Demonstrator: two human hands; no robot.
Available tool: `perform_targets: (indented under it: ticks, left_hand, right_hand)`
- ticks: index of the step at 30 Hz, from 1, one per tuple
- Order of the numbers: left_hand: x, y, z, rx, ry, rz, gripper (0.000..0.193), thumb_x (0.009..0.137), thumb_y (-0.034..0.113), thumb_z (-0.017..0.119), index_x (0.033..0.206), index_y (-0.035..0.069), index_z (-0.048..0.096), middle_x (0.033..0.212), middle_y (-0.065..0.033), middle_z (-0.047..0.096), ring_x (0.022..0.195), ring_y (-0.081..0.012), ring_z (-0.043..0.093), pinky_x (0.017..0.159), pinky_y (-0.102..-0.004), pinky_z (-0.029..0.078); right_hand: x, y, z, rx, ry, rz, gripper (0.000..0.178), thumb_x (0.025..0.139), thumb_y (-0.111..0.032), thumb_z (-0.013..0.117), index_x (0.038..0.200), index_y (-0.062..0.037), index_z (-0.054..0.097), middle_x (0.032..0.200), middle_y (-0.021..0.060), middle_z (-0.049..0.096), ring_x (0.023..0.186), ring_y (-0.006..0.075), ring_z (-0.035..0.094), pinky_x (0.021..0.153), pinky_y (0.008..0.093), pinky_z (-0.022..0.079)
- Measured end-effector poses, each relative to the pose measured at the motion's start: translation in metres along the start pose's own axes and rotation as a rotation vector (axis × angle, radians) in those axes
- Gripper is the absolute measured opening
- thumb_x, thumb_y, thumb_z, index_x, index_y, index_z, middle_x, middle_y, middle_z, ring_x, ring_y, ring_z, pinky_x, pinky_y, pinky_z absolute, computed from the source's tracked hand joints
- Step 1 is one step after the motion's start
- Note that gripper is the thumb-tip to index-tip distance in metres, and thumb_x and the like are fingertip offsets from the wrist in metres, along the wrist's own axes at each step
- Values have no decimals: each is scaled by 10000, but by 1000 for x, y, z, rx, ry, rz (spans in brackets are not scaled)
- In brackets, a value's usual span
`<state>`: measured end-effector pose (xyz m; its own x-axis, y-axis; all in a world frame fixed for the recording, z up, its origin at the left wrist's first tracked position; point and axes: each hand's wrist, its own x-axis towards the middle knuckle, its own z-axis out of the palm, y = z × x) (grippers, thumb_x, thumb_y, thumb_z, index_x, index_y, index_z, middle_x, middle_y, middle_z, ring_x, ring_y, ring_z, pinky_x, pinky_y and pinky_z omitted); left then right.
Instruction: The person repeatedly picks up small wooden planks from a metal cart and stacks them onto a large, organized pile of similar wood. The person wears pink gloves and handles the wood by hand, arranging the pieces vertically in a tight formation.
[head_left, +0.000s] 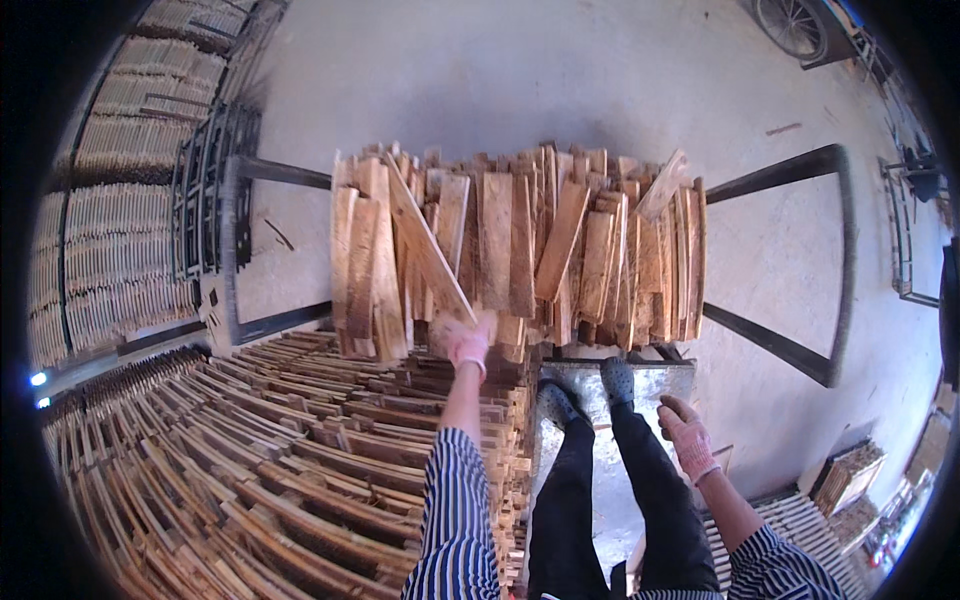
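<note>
Reaching hand: the person's left hand [466,340], in a pinkish glove, is stretching forward over the near edge of a pile of wooden slats [497,235]; its fingers are blurring at the near end of one slanted slat [430,240], and whether they are closing around it or only touching it, one cannot tell.
Slanted slat: it is lying across the front of the pile, its far end leaning toward the left and its near end meeting the left hand.
Right hand: the right hand [686,438], gloved too, is hanging beside the right leg, well apart from the pile, its fingers loosely curling, part-way open and holding nothing.
Slat pile: the slats are standing close together in a wide row, some of them tilting across their neighbours.
Dark frame: a metal frame [843,270] is sticking out past both ends of the pile.
Low stack: a broad stack of long wooden strips [270,460] is filling the lower left, just beside the person.
Feet: two spotted shoes [618,380] are resting on a pale surface [607,490] near the pile.
Sleeves: striped sleeves [462,510] are covering part of both arms.
Far left: bundled slats [130,140] are standing in rows.
Upper right: a spoked wheel [792,27] is showing at the edge of the grey floor [500,70].
</note>
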<state>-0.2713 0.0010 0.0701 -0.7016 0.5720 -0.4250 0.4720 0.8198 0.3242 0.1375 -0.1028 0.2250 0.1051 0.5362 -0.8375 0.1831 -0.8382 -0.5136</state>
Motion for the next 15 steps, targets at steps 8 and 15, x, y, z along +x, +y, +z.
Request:
perform_targets:
  ticks: [8, 15]
  left_hand:
    - [90, -40, 22, -172, -204, -107, 766, 680, 398, 876, 1248, -14, 567, 1083, -213, 725, 965, -333, 711, 850, -407, 562]
    - [-23, 50, 10, -1223, -615, 13, 657, 804, 96, 832, 1350, -8, 483, 952, -85, 636, 881, -173, 653, 826, -326, 582]
  right_hand:
    - [113, -66, 108, -250, -418, -184, 548, 963, -332, 610, 1406, -15, 557, 1371, 203, 622, 1276, 280, 593, 1073, 338, 450]
    - [202, -178, 227, -206, -625, -72, 912, 913, -663, 609, 1529, -30, 379, 1394, 207, 595, 1262, 333, 599, 1067, 428, 482]
